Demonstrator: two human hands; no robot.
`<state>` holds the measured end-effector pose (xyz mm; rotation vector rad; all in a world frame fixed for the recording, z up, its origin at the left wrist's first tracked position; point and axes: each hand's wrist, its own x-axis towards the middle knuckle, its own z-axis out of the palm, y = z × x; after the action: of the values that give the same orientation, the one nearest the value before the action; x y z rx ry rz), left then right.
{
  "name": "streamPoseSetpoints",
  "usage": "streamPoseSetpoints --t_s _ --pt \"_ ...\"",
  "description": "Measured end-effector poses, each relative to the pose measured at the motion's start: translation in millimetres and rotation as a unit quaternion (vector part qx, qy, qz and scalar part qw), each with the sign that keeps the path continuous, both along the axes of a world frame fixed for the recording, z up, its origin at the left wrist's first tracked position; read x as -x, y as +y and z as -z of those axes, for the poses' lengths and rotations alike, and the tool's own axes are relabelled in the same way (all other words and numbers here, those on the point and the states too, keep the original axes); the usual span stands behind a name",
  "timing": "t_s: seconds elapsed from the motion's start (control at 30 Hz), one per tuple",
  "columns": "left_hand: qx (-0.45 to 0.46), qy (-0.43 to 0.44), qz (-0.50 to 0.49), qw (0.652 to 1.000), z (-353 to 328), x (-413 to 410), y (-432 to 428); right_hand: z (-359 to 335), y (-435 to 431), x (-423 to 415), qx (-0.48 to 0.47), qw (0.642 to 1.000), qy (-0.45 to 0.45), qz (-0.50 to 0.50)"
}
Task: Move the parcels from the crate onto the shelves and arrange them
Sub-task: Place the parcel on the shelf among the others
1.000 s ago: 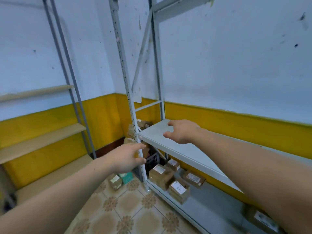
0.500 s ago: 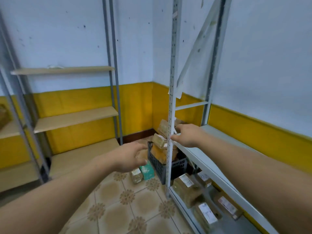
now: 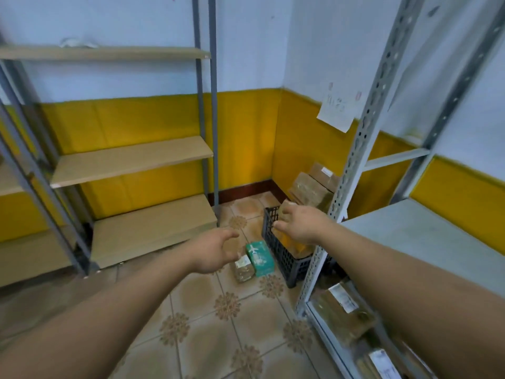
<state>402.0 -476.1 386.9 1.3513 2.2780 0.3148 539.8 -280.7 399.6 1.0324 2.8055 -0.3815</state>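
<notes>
A black plastic crate (image 3: 284,254) stands on the floor in the corner, with brown cardboard parcels (image 3: 310,188) stacked in and above it. My right hand (image 3: 299,224) hovers over the crate's near rim with its fingers spread and holds nothing. My left hand (image 3: 216,251) reaches out lower and to the left, fingers relaxed and empty, just above a small brown parcel (image 3: 241,268) and a green box (image 3: 259,258) lying on the floor beside the crate. More labelled brown parcels (image 3: 344,310) lie on the bottom of the grey metal shelf (image 3: 426,228) at my right.
The grey shelf's perforated upright (image 3: 355,170) stands between me and the crate's right side. A rack with wooden boards (image 3: 131,160) fills the left wall. Patterned floor tiles (image 3: 226,306) lie in front of me. A paper sheet (image 3: 337,113) hangs on the wall.
The view has swung left from the grey shelf toward the corner. My right hand left the shelf's edge and moved over the crate; my left hand came forward toward the floor parcels.
</notes>
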Motion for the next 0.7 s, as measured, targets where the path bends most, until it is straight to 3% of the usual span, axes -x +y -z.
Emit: streamPoseSetpoints --t_s 0.5,0.7 --pt "0.137 -0.109 -0.053 0.983 124.6 172.5 168.3 151.8 181.4 151.4 0.177 0.980 -0.081 0.041" --pt "0.192 -0.122 -0.008 0.974 162.2 254.5 219.7 191.4 220.3 200.6 0.237 0.962 -0.093 0.101"
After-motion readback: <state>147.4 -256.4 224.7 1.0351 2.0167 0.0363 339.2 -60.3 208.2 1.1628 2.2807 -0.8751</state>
